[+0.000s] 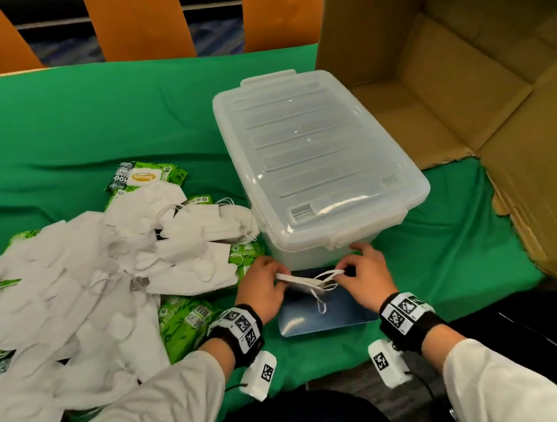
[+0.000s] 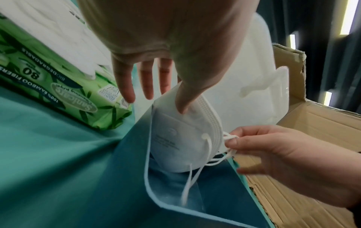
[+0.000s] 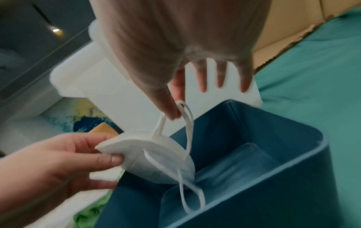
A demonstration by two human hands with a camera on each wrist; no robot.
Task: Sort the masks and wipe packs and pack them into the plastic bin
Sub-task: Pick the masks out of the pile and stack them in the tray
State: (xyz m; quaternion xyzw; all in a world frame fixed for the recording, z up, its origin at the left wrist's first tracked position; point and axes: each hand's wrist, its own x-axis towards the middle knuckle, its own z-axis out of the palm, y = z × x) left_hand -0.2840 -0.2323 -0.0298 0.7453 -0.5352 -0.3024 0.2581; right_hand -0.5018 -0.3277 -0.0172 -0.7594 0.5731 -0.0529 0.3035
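1. We hold one folded white mask (image 1: 302, 282) between both hands, right above the open blue bin (image 1: 326, 311) at the near edge of the worktop (image 1: 94, 126).
2. Our left hand (image 1: 263, 288) pinches the mask's left end between thumb and forefinger, with the other fingers (image 2: 126, 91) loosely spread.
3. Our right hand (image 1: 365, 277) pinches the ear loops (image 3: 183, 114) at the mask's right end, with its remaining fingers straight and apart.
4. The mask's long axis runs from 9 to 3 o'clock, roughly across the bin's opening, which lies straight below it; one loop already dangles into the bin.
5. We judge the next move to be a straight drop or lowering, and both hands are equally near.
6. The loose masks (image 1: 84, 278) and green wipe packs (image 1: 186, 323) lie at 9 o'clock of the bin, closer to our left hand.
7. A clear lidded box (image 1: 316, 160) stands at 12 o'clock, just beyond the bin.
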